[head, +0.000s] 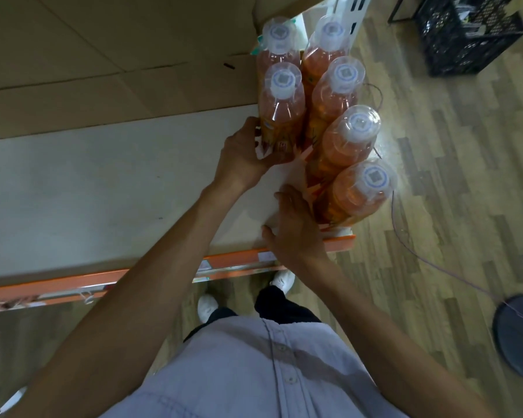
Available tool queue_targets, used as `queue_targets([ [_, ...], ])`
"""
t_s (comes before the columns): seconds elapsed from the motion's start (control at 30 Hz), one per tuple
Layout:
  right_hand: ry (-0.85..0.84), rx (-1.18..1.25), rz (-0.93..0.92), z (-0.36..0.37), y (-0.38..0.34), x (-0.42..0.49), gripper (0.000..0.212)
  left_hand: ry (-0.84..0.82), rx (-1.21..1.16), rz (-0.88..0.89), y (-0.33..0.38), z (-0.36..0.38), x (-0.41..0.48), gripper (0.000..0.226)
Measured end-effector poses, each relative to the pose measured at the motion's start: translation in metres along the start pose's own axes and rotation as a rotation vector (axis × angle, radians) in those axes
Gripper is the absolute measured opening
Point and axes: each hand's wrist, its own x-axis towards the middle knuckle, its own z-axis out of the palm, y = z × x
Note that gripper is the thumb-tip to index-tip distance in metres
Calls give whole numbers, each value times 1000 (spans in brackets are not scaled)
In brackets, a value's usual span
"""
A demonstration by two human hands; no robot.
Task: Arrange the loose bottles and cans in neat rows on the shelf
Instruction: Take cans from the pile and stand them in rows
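Several orange drink bottles with white caps stand in two rows at the right end of the white shelf (103,191). The left row has two bottles, and my left hand (242,158) grips the base of its front bottle (281,104). The right row runs from the back down to the front bottle (366,191) at the shelf's corner. My right hand (293,227) lies beside that front bottle, fingers stretched against its lower side and thumb spread. The fingertips are hidden behind the bottle.
Flat cardboard boxes (103,55) fill the back of the shelf. An orange price rail (103,282) marks the shelf's front edge. On the wood floor to the right are a black crate (465,34), a thin cable (435,263) and a dark round base (520,336).
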Motion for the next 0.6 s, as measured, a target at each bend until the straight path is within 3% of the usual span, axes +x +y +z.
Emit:
queue_targets([
  [0.07, 1, 5, 5, -1, -1, -2, 60, 4, 64, 11, -1, -5, -13, 86],
  [0.2, 10, -59, -4, 3, -4, -7, 50, 6, 73, 19, -19, -31, -66, 72],
  [0.33, -80, 25, -8, -4, -28, -15, 57, 90, 59, -41, -64, -73, -147, 67],
  [0.47, -122, 10, -177, 18, -88, -37, 55, 182, 109, -166, -116, -120, -233, 66],
  [0.6, -284, -112, -385, 78, -162, -82, 47, 193, 200, -323, -164, -157, -329, 71],
])
